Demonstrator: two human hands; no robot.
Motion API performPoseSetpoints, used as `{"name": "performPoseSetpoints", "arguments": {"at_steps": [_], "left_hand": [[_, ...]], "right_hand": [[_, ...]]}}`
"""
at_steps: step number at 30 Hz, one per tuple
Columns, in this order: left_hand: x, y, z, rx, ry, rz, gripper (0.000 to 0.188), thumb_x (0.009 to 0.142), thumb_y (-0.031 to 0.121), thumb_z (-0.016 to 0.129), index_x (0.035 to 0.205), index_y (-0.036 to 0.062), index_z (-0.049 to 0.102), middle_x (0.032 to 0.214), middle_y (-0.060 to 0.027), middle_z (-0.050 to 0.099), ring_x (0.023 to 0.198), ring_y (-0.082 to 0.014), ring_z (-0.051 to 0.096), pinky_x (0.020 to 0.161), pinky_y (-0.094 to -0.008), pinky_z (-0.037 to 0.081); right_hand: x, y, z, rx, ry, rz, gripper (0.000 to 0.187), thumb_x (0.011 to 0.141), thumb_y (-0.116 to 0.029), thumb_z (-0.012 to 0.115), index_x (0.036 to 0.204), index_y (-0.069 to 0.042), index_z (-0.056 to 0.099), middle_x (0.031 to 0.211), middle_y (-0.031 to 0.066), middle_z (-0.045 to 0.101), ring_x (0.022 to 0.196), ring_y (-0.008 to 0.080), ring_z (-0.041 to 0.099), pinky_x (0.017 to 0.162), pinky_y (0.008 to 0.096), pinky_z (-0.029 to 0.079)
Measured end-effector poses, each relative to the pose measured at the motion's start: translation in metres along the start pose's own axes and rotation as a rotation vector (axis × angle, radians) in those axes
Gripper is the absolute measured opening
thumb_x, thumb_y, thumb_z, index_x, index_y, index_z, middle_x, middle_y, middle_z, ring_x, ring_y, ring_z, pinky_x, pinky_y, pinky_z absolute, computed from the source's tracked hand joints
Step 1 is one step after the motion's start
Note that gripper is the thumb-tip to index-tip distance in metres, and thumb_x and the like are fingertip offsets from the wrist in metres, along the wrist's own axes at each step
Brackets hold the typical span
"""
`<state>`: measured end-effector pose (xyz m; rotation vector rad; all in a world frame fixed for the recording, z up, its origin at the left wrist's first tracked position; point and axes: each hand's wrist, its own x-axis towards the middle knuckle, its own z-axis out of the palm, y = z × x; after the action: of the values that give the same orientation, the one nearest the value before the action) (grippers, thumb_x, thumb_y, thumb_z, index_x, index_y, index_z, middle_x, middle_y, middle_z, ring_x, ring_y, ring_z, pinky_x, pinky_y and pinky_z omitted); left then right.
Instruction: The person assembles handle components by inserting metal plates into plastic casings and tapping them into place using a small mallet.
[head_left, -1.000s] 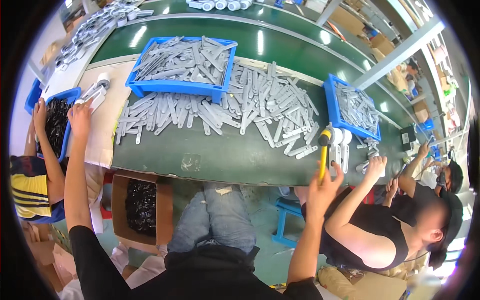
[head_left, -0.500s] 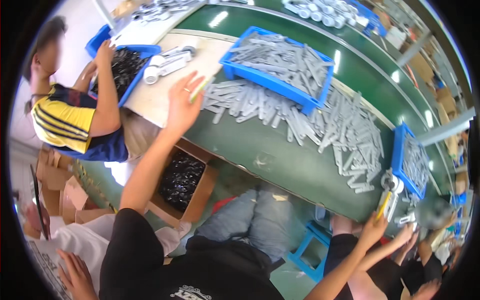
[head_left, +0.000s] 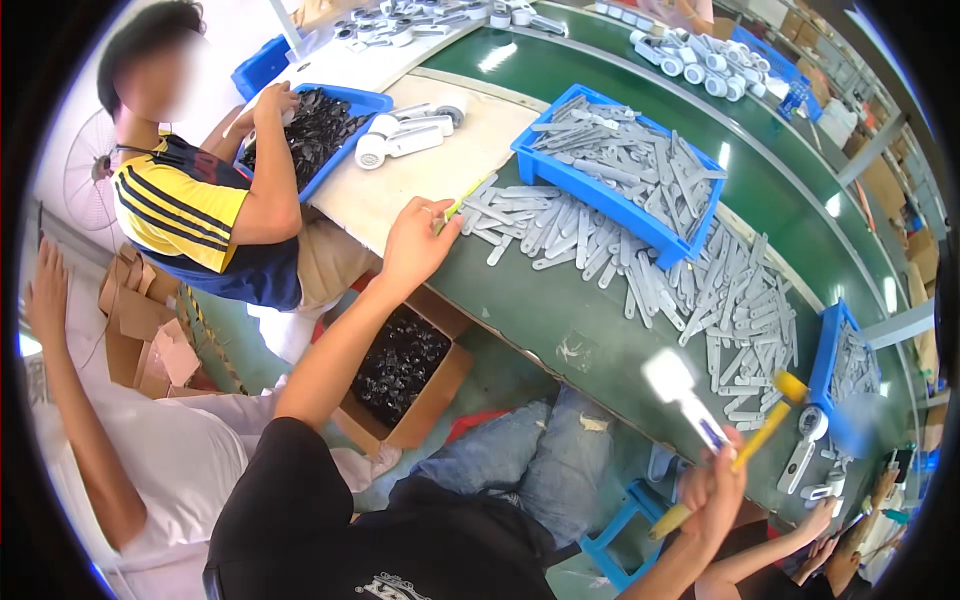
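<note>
Fingers (head_left: 712, 470) of the right hand (head_left: 712, 492), low on the right of the frame, are curled shut around two things at once — a yellow stick tool (head_left: 742, 452) that slants up to the right, and a white handheld gadget (head_left: 682, 388) with a round, blurry head that points up and to the left. Both stick out above the fist.

Up near the middle of the frame, the left hand (head_left: 415, 240) reaches out to the edge of the green table (head_left: 530, 310). Its fingers pinch a thin yellow-green strip (head_left: 458, 206), closed on it, and the strip's tip lies right by the loose grey plastic pieces (head_left: 640, 270) spread over the table.

Behind that pile sits a blue tray (head_left: 560, 172) full of the same grey pieces. Another blue tray (head_left: 826, 350) stands at the right edge of the frame, with a white gadget (head_left: 806, 440) lying just beside it.

A beige mat (head_left: 420, 170) covers the table to the left of the pile, and a few white gadgets (head_left: 400, 135) lie on it.

At the upper left a person in a yellow striped shirt (head_left: 180, 205) has a hand in a blue bin of small black parts (head_left: 310, 125). Under the table, near the left arm, a cardboard box (head_left: 425, 400) holds more black parts — it sits on the floor.
</note>
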<state>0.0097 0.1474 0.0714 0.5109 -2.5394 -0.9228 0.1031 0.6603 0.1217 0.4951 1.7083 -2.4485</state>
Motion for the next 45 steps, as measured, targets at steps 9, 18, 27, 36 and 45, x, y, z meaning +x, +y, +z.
{"name": "performPoseSetpoints", "arguments": {"at_steps": [9,18,27,36,45], "left_hand": [[0.062,-0.021,0.024,0.215,-0.212,0.664,0.022,0.087,0.014,0.080,0.109,0.0094,0.081,0.121,-0.0139,0.068,0.113,-0.0355,0.063,0.102,-0.0433,0.050],[0.010,0.070,0.000,-0.412,-0.255,0.329,0.010,0.100,0.009,0.072,0.108,0.0045,0.076,0.099,-0.0075,0.074,0.094,-0.0177,0.070,0.085,-0.0320,0.055],[-0.153,0.186,0.074,-0.685,-0.865,0.524,0.017,0.100,0.010,0.071,0.116,0.0089,0.077,0.097,-0.0089,0.067,0.087,-0.0257,0.069,0.077,-0.0348,0.055],[-0.112,0.172,0.119,-0.192,-0.429,1.007,0.031,0.083,0.029,0.084,0.110,0.0160,0.077,0.118,-0.0010,0.068,0.135,-0.0254,0.053,0.119,-0.0529,0.033],[-0.098,0.169,0.122,-0.324,-0.530,0.913,0.084,0.078,0.021,0.089,0.153,0.0124,0.052,0.111,-0.0023,0.073,0.131,-0.0269,0.057,0.120,-0.0532,0.032]], "right_hand": [[0.044,0.037,0.028,-0.543,0.050,0.129,0.046,0.108,-0.046,0.061,0.129,-0.006,0.067,0.074,0.0075,0.069,0.041,0.0062,0.043,0.037,0.0242,0.030],[0.020,0.031,0.020,-0.302,0.179,0.000,0.043,0.109,-0.026,0.062,0.144,0.000,0.061,0.064,0.0019,0.058,0.041,0.0047,0.040,0.039,0.0226,0.029],[-0.045,0.035,0.056,-0.406,0.117,-0.086,0.026,0.100,-0.007,0.073,0.125,0.002,0.072,0.083,0.0031,0.070,0.051,0.0028,0.051,0.043,0.0204,0.036],[-0.014,0.019,0.004,-0.204,0.288,-0.272,0.018,0.105,-0.013,0.068,0.115,0.003,0.067,0.081,0.0058,0.066,0.042,0.0042,0.045,0.036,0.0208,0.029],[0.027,0.028,0.046,-0.494,0.145,-0.098,0.020,0.099,-0.012,0.076,0.113,0.002,0.075,0.077,0.0003,0.066,0.052,0.0012,0.047,0.046,0.0206,0.033]]}}
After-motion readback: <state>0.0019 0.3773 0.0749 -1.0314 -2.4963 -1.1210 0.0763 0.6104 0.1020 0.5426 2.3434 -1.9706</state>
